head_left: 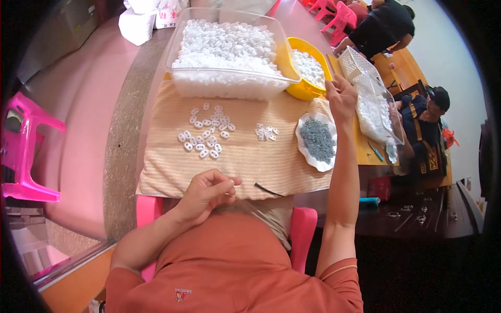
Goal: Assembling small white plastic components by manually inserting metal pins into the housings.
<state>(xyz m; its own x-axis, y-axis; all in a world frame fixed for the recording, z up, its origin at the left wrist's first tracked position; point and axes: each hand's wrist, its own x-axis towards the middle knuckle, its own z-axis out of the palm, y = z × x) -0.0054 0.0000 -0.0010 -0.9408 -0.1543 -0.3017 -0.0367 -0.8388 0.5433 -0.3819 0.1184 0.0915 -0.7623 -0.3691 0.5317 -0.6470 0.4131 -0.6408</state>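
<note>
My left hand (211,194) is at the near edge of a striped cloth (172,172), thumb and fingers pinched together; whatever they may hold is too small to make out. My right hand (342,98) is raised beside the right rim of a yellow basin (301,94) holding small white pieces. Its fingers are curled in, and I cannot see what is between them. White oval two-hole plastic pieces (210,140) lie loose on the cloth, with a smaller group of white pieces (266,132) to their right. A white scalloped dish (324,166) holds many small grey parts (317,140).
A large clear tub (235,78) full of white pieces stands at the back. A thin black strip (268,190) lies at the cloth's near edge. Rightward are a white basket (355,65), a clear tray (377,112) and co-workers (424,117). A pink stool (31,151) stands left.
</note>
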